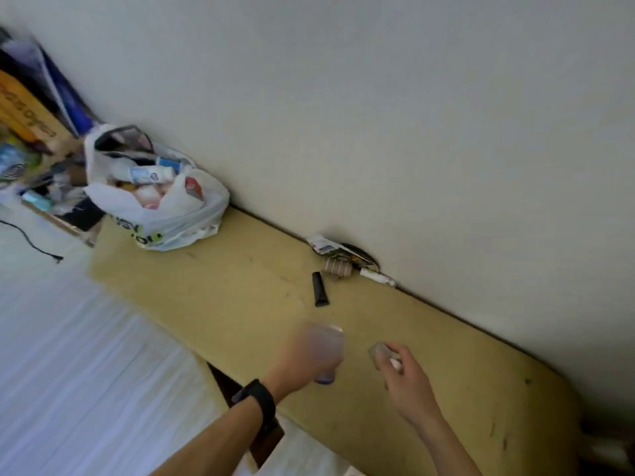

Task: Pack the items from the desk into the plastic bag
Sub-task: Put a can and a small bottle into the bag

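Observation:
A white plastic bag (pixel 178 214) stands open at the far left end of the yellow desk (pixel 240 297), holding several bottles and tubes. My left hand (pixel 305 355), blurred by motion, is closed around a translucent purple bottle (pixel 326 376) above the desk's front edge. My right hand (pixel 405 376) grips a small clear container (pixel 379 353) just to its right. A black tube (pixel 319 289) lies on the desk. Against the wall sit a beige ribbed item (pixel 338 268), a flat printed packet (pixel 330 249) and a white tube (pixel 378 278).
A cardboard box (pixel 51 187) crammed with clutter stands left of the bag, with an orange package and blue item behind it. A black cable (pixel 31 243) lies on the pale floor. The wall runs along the desk's far edge.

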